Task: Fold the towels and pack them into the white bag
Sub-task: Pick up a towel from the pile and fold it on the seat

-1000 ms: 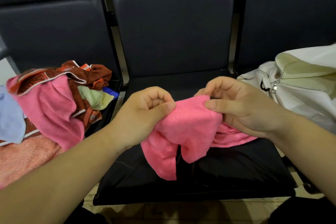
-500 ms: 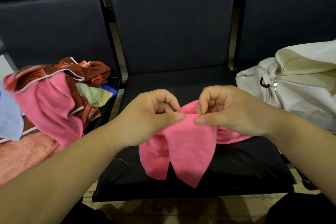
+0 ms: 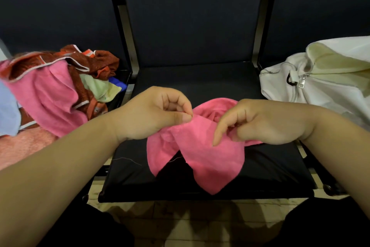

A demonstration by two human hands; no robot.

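The small bright-pink terry towel [image 3: 200, 146] is rumpled and not yet folded. It is held just above the black padded middle seat of the bench [image 3: 270, 166], with two loose flaps hanging down towards the seat's front edge. The person's left hand [image 3: 152, 114] pinches its upper edge between thumb and curled fingers. The right hand [image 3: 266, 122], close beside it, has its fingers curled into the bunched cloth with the forefinger pointing down. The hands appear to be hunting for corners, so this looks like the very start of a fold. On the seat to the left lies a heaped pile of unfolded towels [image 3: 60, 90] in pink, rust-brown with white edging, pale green, blue and peach, all waiting their turn. On the seat to the right sits the soft white zipped bag [image 3: 320, 90], its mouth open. Whether the pale yellow inside is lining or a packed towel cannot be told. Most of the folding and packing seems to lie ahead.
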